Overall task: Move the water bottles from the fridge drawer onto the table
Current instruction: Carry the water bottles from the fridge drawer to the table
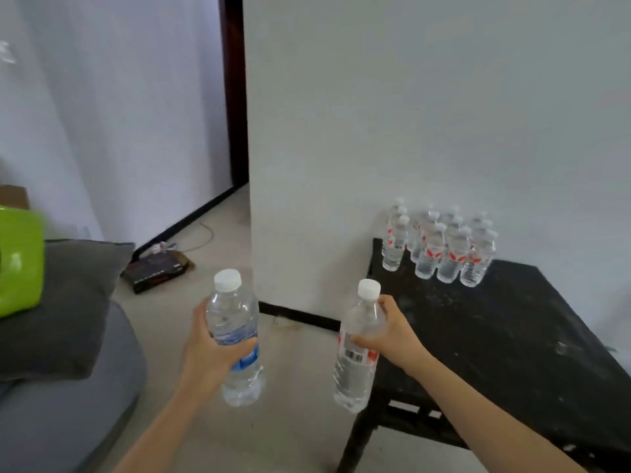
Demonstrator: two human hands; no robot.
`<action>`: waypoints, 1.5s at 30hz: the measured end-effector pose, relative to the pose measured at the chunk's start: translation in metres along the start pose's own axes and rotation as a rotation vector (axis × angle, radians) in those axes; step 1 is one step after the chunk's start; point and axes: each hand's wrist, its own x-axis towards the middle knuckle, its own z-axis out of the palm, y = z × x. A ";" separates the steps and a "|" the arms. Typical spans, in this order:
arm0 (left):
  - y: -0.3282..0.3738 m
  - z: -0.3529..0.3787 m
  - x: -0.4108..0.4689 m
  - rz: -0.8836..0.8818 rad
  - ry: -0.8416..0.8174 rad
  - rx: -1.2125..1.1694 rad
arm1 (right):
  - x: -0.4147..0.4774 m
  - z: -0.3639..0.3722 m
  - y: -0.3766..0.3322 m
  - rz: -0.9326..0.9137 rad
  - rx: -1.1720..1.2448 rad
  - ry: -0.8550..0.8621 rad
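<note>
My left hand (211,339) grips a clear water bottle with a blue label (239,322) and a white cap, held upright above the floor. My right hand (392,331) grips a second clear bottle with a red label (355,363), just left of the black table's near corner. The black table (512,336) stands against the white wall on the right. Several red-labelled water bottles (440,247) stand in rows at its far left corner. The fridge drawer is out of view.
A grey sofa (58,404) with a dark cushion (68,302) and a green bag (18,261) fills the left. A dark flat box (155,269) and a cable lie on the floor by the doorway. A white wall corner (252,199) juts out ahead.
</note>
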 end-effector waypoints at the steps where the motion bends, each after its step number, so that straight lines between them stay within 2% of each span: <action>1: -0.005 0.010 0.011 -0.009 -0.035 -0.005 | 0.004 -0.003 0.006 0.033 -0.017 0.019; 9: -0.028 0.133 0.104 0.001 -0.320 -0.032 | 0.079 -0.058 0.069 0.233 0.004 0.195; 14: -0.041 0.207 0.174 0.009 -0.422 -0.020 | 0.155 -0.081 0.100 0.299 0.018 0.252; 17: -0.038 0.243 0.206 0.010 -0.430 -0.038 | 0.188 -0.093 0.109 0.308 0.014 0.271; 21: -0.045 0.285 0.242 -0.023 -0.518 -0.039 | 0.219 -0.107 0.124 0.387 0.039 0.325; 27: -0.059 0.360 0.295 -0.046 -0.704 -0.040 | 0.258 -0.122 0.150 0.531 0.074 0.548; 33: -0.075 0.431 0.359 0.035 -0.909 -0.059 | 0.298 -0.128 0.167 0.642 0.144 0.849; 38: -0.080 0.478 0.382 0.054 -1.018 -0.103 | 0.306 -0.132 0.171 0.729 0.163 1.040; 45: -0.092 0.532 0.361 0.016 -1.072 -0.128 | 0.296 -0.146 0.176 0.785 0.148 1.103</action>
